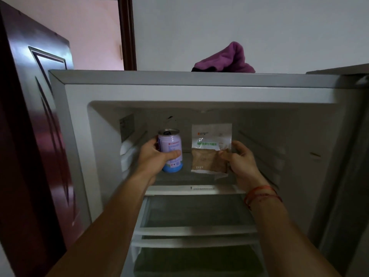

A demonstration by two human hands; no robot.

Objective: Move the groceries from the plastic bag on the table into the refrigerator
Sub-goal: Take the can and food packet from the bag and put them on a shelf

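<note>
At frame centre, inside the open white refrigerator (75,156), the left hand (153,154) has its grip wrapped around a lilac drink can (171,150), and the right hand (239,160) pinches a white-and-brown sealed food pouch (209,150), both at the top glass shelf (189,177). Neither looks released yet; the bag is out of view, so I cannot tell what remains. Green print on the pouch and the can's label are too blurred to read.

pouch (209,148) print too blurred to read, refrigerator (179,92) bottom cut off

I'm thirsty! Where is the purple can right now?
The purple can is on the fridge's top shelf, held by the left hand, just left of the snack packet.
</note>
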